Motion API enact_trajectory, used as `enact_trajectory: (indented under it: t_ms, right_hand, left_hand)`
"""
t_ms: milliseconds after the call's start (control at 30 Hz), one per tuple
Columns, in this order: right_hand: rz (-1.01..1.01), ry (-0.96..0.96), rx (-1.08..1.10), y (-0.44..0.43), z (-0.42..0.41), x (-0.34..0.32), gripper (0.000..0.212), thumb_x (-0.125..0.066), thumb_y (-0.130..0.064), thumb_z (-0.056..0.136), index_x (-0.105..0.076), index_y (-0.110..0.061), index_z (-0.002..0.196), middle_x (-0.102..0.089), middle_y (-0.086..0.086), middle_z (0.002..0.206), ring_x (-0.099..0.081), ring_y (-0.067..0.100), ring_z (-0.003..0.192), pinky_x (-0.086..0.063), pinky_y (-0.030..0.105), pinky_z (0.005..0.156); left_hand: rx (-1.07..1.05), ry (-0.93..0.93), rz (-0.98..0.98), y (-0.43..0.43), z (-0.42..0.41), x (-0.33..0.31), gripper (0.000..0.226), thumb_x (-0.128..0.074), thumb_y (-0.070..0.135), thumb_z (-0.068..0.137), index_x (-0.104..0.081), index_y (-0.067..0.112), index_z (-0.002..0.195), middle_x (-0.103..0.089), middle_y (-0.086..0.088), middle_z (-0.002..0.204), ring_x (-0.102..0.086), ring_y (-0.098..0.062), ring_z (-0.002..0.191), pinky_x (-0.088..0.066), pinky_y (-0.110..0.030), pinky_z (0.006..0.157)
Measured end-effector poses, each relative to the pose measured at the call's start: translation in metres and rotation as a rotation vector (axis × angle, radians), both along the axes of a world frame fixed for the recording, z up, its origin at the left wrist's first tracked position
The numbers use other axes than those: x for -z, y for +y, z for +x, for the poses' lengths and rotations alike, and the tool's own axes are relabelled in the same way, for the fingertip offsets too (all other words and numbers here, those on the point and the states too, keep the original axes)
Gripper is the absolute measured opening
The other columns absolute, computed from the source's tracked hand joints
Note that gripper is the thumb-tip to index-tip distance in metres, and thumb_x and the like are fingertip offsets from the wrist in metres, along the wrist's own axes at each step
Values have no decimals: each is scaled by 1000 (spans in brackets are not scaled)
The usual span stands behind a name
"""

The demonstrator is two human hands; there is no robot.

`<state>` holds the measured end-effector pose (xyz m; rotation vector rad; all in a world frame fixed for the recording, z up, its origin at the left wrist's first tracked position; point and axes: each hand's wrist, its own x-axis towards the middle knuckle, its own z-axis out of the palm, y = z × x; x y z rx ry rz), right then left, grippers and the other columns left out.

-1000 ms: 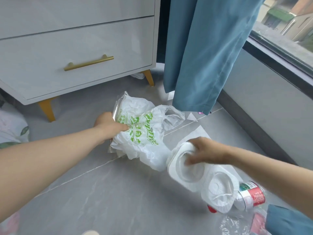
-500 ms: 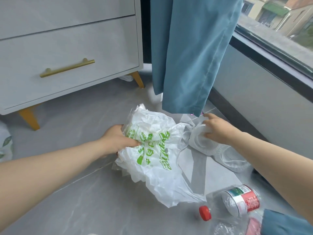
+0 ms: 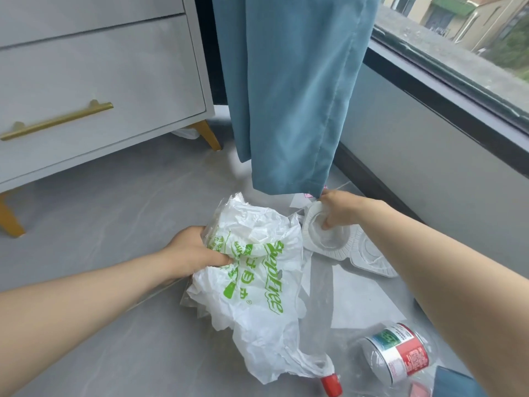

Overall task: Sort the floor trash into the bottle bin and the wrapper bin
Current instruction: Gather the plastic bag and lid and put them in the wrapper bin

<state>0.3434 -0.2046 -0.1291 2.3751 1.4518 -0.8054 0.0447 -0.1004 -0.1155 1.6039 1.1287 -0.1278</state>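
My left hand (image 3: 191, 253) grips a crumpled white plastic bag with green print (image 3: 257, 282), along with a clear wrapper, low over the grey floor. My right hand (image 3: 339, 209) holds a white moulded plastic tray (image 3: 326, 239) with round cup hollows, close under the hem of the blue curtain (image 3: 289, 96); the tray's far end rests on the floor. A clear plastic bottle (image 3: 396, 353) with a red, green and white label and a red cap (image 3: 332, 383) lies at the lower right, partly under the bag. No bin is in view.
A pale grey drawer unit (image 3: 100, 81) with a gold handle and gold legs stands at the left. A flat white sheet (image 3: 360, 299) lies on the floor between tray and bottle. A wall with a window sill (image 3: 443, 116) runs along the right.
My right hand has carried the white tray away from me, up toward the curtain hem. My left hand has stayed shut on the bag while the view shifted right, uncovering the bottle.
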Motion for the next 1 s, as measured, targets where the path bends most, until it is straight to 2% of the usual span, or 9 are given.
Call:
enact_trajectory:
  t_ms: [167, 267, 367, 467, 633, 767, 867, 967, 1000]
  right_hand:
    - [24, -21, -44, -21, -8, -7, 44, -68, -27, 83, -55, -11, 122, -64, 10, 112, -61, 29, 100, -50, 35, 81]
    - [33, -11, -85, -46, -19, -9, 33, -65, -25, 84, -57, -12, 113, -65, 8, 106, -60, 29, 95, -49, 36, 76]
    - [70, -10, -109, -68, -33, -8, 26, -63, -25, 85, -60, -12, 107, -65, 7, 103, -60, 29, 93, -51, 37, 76]
    - [143, 31, -111, -85, -37, -10, 27, -64, -25, 85, -62, -12, 109, -61, 5, 110, -59, 28, 98, -50, 39, 81]
    - [226, 112, -9, -82, -14, -27, 25, -69, -26, 82, -65, -10, 101, -54, 1, 115, -57, 24, 102, -47, 39, 87]
    - [196, 103, -26, -70, -8, -22, 34, -69, -27, 81, -63, -10, 110, -52, 0, 127, -55, 25, 110, -48, 40, 90]
    - [169, 81, -22, -67, -14, -15, 33, -67, -27, 83, -61, -9, 111, -54, 3, 123, -56, 26, 106, -48, 35, 80]
    - [182, 74, 18, -66, -16, -14, 23, -65, -24, 84, -57, -9, 98, -54, 5, 109, -52, 25, 92, -38, 31, 69]
    - [192, 75, 35, -66, -16, -14, 20, -65, -24, 84, -55, -10, 95, -53, 6, 103, -49, 24, 88, -36, 30, 68]
  left_hand:
    - [-14, 11, 0, -2, 1, 0, 45, -85, 22, 48, -73, 17, 90, -76, 1, 90, -72, -17, 87, -56, -36, 85]
    - [-16, 23, 17, -5, 5, -2, 34, -88, 13, 58, -73, 17, 89, -76, 0, 90, -71, -18, 87, -56, -35, 85]
    - [6, 36, 53, -6, 9, -5, 36, -87, 17, 55, -73, 16, 88, -75, 0, 89, -71, -17, 86, -56, -33, 84]
    - [16, 51, 88, -8, 11, -9, 29, -87, 13, 61, -72, 16, 86, -75, -1, 89, -70, -17, 86, -55, -31, 82]
    - [38, 72, 105, -5, 14, -24, 41, -85, 27, 48, -72, 17, 86, -75, 0, 88, -70, -19, 86, -56, -35, 84]
    - [37, 63, 119, -6, 19, -29, 34, -88, 19, 58, -71, 16, 87, -75, -1, 89, -70, -19, 86, -55, -34, 83]
    - [27, 77, 125, -5, 19, -31, 32, -88, 16, 61, -71, 16, 88, -74, -2, 90, -70, -20, 87, -55, -35, 83]
    - [8, 68, 103, -1, 17, -36, 47, -85, 29, 45, -72, 17, 88, -75, 0, 88, -71, -18, 84, -56, -35, 83]
    - [-2, 66, 97, 1, 17, -37, 46, -85, 28, 45, -72, 18, 88, -76, 0, 88, -71, -18, 84, -56, -36, 83]
